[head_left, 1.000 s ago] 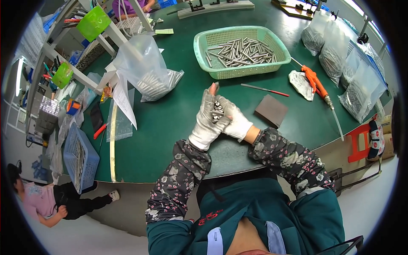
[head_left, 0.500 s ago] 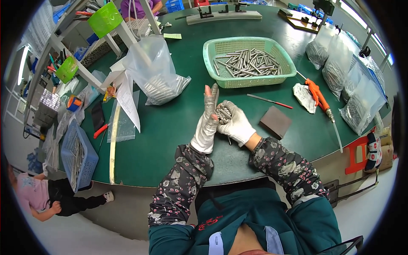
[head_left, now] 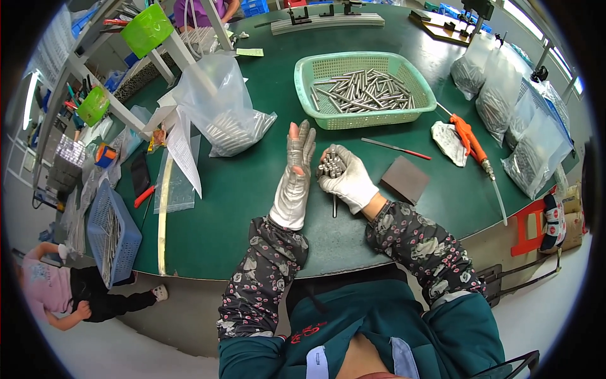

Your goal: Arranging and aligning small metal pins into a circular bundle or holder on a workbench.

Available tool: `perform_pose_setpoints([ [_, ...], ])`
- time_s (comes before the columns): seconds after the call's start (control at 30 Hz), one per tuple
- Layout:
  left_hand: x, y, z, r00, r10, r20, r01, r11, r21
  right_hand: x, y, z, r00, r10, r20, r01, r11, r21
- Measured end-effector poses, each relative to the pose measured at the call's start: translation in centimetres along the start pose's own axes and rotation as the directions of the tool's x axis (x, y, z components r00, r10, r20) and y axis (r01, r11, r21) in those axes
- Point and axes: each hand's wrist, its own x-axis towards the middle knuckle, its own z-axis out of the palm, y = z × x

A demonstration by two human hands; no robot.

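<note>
My right hand, in a white glove, is wrapped round a bundle of short metal pins whose ends face left. One pin sticks out below the bundle. Beside it, a small gap away, my gloved left hand stands upright with its fingers stretched out and holds nothing; its palm side faces the bundle. Beyond both hands is a pale green plastic basket with many loose metal pins in it. A file with a red handle and a brown rectangular block lie right of my right hand.
An orange air gun and a white cloth lie at the right, near plastic bags of pins. Left stand another bag of pins and a blue basket at the table edge. Co-workers are at far left and behind.
My left hand has moved left, away from the pins it was against. The bundle's ends now show, and one pin hangs lower from it. The whole view has shifted slightly.
</note>
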Motion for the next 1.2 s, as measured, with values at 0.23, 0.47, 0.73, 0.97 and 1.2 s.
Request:
perform_pose_setpoints([
  [0.23, -1.5, 0.9, -0.5, 0.972, -0.059, -0.228, 0.130, 0.941, 0.312, 0.2, -0.7, -0.4, 0.990, -0.091, -0.111, 0.107, 0.983, 0.148],
  [0.47, -2.2, 2.9, 3.8, 0.954, -0.295, -0.046, 0.041, -0.026, 0.999, 0.4, -1.6, -1.4, 0.964, -0.022, -0.265, 0.080, 0.974, 0.212],
  [0.73, -2.4, 1.3, 0.4, 0.976, -0.136, -0.171, 0.217, 0.513, 0.831, 0.8, -1.3, -1.7, 0.987, -0.037, -0.158, 0.053, 0.994, 0.097],
  [0.97, -2.9, -1.7, -2.1, 0.981, -0.144, -0.129, 0.193, 0.778, 0.598, 0.1, -0.6, -1.3, 0.993, -0.062, 0.100, 0.065, 0.998, -0.027],
  [1.2, -2.5, -1.3, -1.2, 0.966, -0.105, -0.235, 0.241, 0.691, 0.681, 0.2, -1.0, -1.2, 0.991, -0.125, 0.054, 0.136, 0.888, -0.439],
])
